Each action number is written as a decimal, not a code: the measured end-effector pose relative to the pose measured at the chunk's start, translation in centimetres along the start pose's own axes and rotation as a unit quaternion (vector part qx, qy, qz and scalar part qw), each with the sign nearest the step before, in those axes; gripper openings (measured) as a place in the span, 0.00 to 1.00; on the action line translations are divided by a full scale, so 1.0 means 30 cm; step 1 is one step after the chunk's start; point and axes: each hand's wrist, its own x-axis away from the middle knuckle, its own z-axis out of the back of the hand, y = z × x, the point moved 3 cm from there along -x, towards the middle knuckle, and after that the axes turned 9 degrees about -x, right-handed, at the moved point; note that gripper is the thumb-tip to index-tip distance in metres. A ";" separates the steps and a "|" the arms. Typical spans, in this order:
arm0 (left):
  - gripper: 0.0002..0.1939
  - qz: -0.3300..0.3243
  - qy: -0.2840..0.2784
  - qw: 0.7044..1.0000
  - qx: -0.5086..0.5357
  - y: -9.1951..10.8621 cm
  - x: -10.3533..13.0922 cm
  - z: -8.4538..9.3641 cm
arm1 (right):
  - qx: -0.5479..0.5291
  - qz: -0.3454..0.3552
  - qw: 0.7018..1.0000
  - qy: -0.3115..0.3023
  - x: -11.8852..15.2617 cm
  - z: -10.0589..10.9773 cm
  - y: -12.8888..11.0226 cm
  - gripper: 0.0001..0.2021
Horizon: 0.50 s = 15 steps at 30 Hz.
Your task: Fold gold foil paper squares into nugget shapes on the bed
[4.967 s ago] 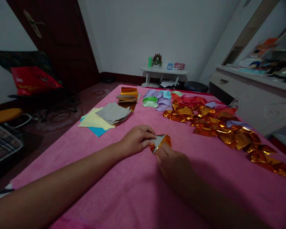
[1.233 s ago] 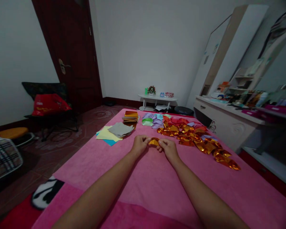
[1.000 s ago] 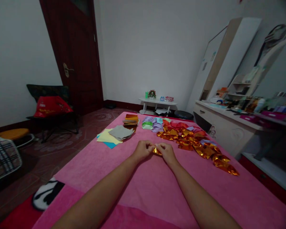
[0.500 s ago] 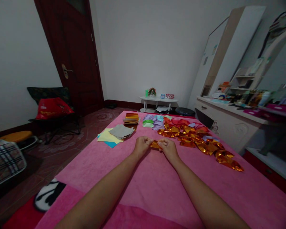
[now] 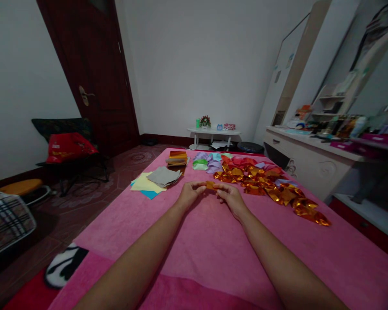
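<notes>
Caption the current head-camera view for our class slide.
Left-hand fingers and right-hand fingers hold a small gold paper over a pink cover, with shiny gold pieces to the right.

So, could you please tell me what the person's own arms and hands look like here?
Both the left hand and the right hand are bare, without gloves. The forearms show no sleeves as far as the picture reaches. No watch or bracelet shows at the wrists; finer details, such as nails, are too small to tell.
</notes>
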 end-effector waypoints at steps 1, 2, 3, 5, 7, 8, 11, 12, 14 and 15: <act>0.20 0.001 -0.001 1.000 0.009 -0.001 0.000 -0.002 | -0.004 -0.004 1.000 -0.001 0.001 0.001 0.000 0.19; 0.20 0.002 -0.003 1.000 0.020 -0.001 0.001 -0.004 | -0.006 -0.005 1.000 0.000 0.002 0.000 -0.001 0.19; 0.21 0.004 -0.006 1.000 0.027 -0.002 0.001 -0.006 | -0.008 -0.004 1.000 0.001 0.003 0.000 -0.001 0.19; 0.20 0.009 -0.004 1.000 0.027 -0.004 0.001 -0.008 | -0.010 0.001 1.000 0.004 0.004 -0.002 -0.003 0.18; 0.19 0.011 0.007 1.000 0.017 -0.005 0.000 -0.005 | -0.010 0.004 1.000 0.007 0.004 -0.003 -0.003 0.18; 0.19 0.011 0.012 1.000 0.012 -0.006 0.000 -0.003 | -0.008 0.004 1.000 0.009 0.004 -0.004 -0.003 0.17; 0.19 0.001 0.022 1.000 0.005 -0.006 -0.002 0.001 | 0.001 0.004 1.000 0.012 0.004 -0.007 -0.005 0.17; 0.19 -0.002 0.026 1.000 0.002 -0.006 -0.002 0.001 | 0.003 0.003 1.000 0.015 0.003 -0.007 -0.005 0.17; 0.20 -0.002 0.032 0.999 -0.006 -0.007 -0.003 0.002 | 0.004 0.000 1.000 0.019 0.002 -0.007 -0.004 0.17; 0.20 -0.001 0.034 0.999 -0.011 -0.007 -0.003 0.002 | 0.003 -0.001 1.000 0.021 0.001 -0.007 -0.003 0.17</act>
